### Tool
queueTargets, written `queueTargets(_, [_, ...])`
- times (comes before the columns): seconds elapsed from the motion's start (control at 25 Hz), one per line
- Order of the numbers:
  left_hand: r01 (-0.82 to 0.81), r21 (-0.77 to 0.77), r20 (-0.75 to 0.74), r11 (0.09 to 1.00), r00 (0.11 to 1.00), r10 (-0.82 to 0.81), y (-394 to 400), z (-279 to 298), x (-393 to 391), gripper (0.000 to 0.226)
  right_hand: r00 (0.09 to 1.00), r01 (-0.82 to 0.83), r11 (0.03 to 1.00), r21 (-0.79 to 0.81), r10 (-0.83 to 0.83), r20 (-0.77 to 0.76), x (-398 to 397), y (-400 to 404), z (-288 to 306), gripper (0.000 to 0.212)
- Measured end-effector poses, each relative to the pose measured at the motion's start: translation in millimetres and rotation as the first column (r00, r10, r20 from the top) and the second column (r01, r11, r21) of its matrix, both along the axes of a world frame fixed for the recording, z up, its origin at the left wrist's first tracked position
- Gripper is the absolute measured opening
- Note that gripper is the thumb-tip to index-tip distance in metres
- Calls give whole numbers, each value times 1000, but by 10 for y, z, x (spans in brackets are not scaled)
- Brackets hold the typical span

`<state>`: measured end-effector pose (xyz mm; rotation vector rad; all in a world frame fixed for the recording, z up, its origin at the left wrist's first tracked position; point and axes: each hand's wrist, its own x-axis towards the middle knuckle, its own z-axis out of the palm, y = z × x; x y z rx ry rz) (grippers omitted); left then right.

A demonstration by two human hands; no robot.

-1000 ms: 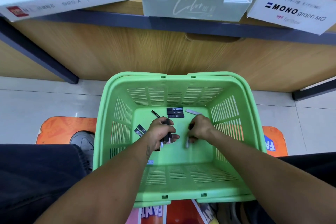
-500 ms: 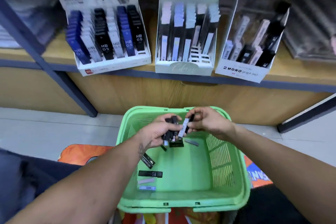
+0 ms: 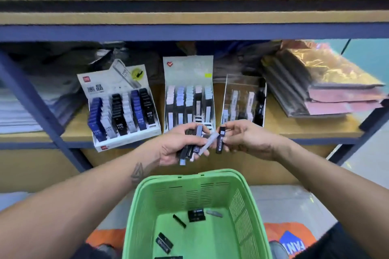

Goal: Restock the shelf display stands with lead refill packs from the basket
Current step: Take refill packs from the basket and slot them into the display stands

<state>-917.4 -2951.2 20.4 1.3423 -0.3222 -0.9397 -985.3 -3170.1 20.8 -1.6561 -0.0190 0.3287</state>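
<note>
The black pack is pinched upright in the right hand, near the middle of the view. Half a second ago both hands were just over the basket; now they are raised in front of the shelf, and the stands fill the view at twelve o'clock. The pack is slim, dark, with a pale label at its top end. Just beside it at nine o'clock, the left hand has its fingers clamped on a bunch of packs, dark ones and one pale one that slants towards the right hand. The green basket sits at six o'clock, with a few dark packs on its floor. Three stands sit on the shelf.
</note>
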Motion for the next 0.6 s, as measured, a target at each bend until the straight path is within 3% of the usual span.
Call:
queueTargets(0.16, [-126,-67,28,990,991,128,-237,482,96,22,977,177,984,-31,-172,128,82,-76,436,16])
queueTargets(0.4, [-292,-162,19,943,954,299,-729,818,194,22,840,459,870,-179,-359,406,254,-479,932,15])
queueTargets(0.6, [-377,-90,137,922,912,386,-925,686,238,22,846,475,866,-153,-402,350,192,-599,862,12])
